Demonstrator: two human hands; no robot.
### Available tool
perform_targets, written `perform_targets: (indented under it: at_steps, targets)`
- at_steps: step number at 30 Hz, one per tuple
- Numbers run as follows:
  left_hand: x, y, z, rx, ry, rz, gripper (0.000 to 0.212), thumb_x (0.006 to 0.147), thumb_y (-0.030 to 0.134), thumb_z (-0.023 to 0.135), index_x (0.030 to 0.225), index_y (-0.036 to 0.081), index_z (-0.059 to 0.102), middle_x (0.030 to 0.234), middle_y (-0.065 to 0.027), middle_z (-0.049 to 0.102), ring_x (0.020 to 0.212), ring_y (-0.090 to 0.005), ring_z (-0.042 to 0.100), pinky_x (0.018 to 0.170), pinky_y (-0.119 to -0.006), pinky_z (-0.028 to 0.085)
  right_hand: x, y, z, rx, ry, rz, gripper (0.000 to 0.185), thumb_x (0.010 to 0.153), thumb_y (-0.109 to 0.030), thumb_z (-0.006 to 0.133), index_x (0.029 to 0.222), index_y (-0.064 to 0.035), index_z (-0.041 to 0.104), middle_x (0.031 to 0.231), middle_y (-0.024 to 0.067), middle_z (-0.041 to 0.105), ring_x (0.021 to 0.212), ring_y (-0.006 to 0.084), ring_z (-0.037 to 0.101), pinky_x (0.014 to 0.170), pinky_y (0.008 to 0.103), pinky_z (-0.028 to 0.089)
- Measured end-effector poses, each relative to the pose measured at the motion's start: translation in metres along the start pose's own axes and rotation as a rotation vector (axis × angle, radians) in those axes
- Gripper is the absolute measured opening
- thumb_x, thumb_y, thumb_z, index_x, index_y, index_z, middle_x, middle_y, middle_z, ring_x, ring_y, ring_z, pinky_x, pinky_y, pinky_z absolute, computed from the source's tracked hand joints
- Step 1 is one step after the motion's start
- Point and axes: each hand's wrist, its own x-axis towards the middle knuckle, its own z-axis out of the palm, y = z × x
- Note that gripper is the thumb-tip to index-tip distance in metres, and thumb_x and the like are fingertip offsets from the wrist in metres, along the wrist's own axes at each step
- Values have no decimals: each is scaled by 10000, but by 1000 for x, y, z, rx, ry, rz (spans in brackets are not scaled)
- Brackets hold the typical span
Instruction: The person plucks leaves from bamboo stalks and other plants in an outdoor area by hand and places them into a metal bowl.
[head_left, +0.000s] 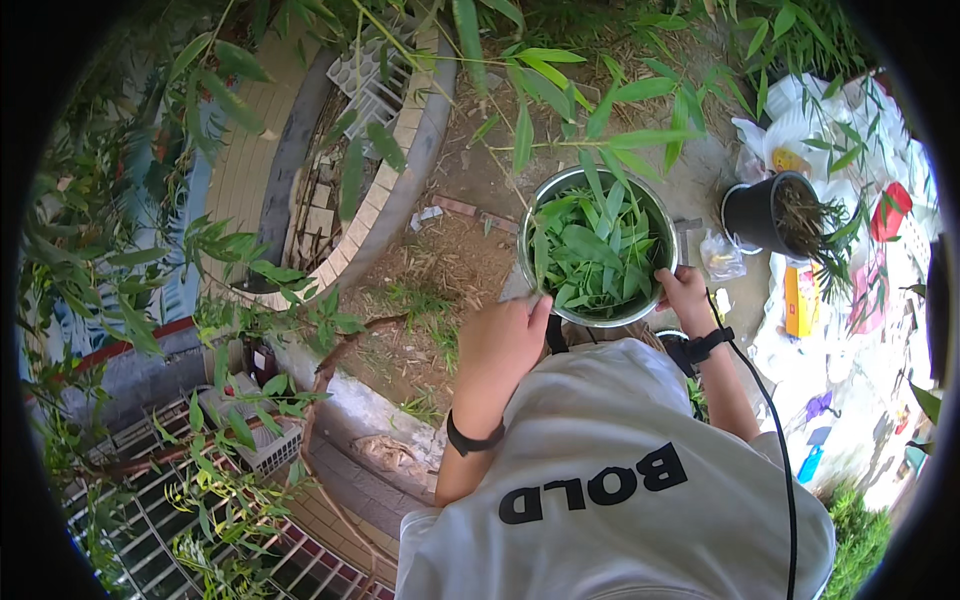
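A round stainless steel bowl full of long green bamboo-like leaves is before me at chest height. My left hand is at its lower left rim, thumb along the edge, the other fingers partly hidden and slightly blurred. At the lower right rim, my right hand pinches the edge between thumb and fingers. Leafy bamboo twigs hang over the far side of the bowl, some leaves overlapping it. Both wrists wear black bands.
A black plant pot lies tilted at right, beside white plastic sheeting and a yellow box. A curved tiled border runs at left. Metal bars and a thin bent branch are at lower left.
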Motion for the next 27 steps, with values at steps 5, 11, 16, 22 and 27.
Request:
perform_targets:
  at_steps: [5, 11, 16, 22, 27]
  targets:
    - [-12, 26, 4, -476, -297, 111, 402, 986, 347, 474, 985, -20, 639, 771, -94, 680, 660, -239, 654, 648, -340, 510, 13, 0, -19, -67, -48, -114, 287, 863, -191, 598, 797, 87, 624, 633, 89, 608, 494, 163, 593, 475, 270, 528]
    - [48, 41, 42, -468, 647, 282, 630, 882, 319, 671, 1277, -75, 378, 1178, -221, 492, 948, -284, 587, 822, -357, 477, 50, 57, -50, -402, -118, -451, 295, 873, -204, 606, 799, 81, 622, 633, 91, 608, 490, 160, 593, 481, 260, 532]
    - [109, 50, 43, -671, 1059, 203, 570, 839, 220, 712, 1203, -90, 402, 1182, -240, 481, 979, -352, 557, 893, -410, 436, 27, 43, -56, -276, -6, -79, 252, 875, -179, 608, 774, 52, 613, 597, 80, 590, 446, 142, 564, 437, 241, 503]
    - [129, 62, 26, -1779, 342, 369, 316, 951, 275, 563, 1132, 19, 534, 774, -6, 559, 801, -135, 561, 749, -292, 458, -7, 37, -47, -169, 10, -71, 245, 859, -175, 615, 766, 51, 611, 596, 86, 592, 460, 152, 580, 443, 254, 517]
    - [103, 53, 37, -1759, 142, 252, 265, 1000, 290, 467, 856, 85, 551, 605, 65, 371, 504, -43, 355, 455, -225, 258, -24, 65, -38, -138, 82, -146, 249, 861, -175, 609, 745, 45, 602, 597, 88, 593, 467, 154, 583, 445, 255, 519]
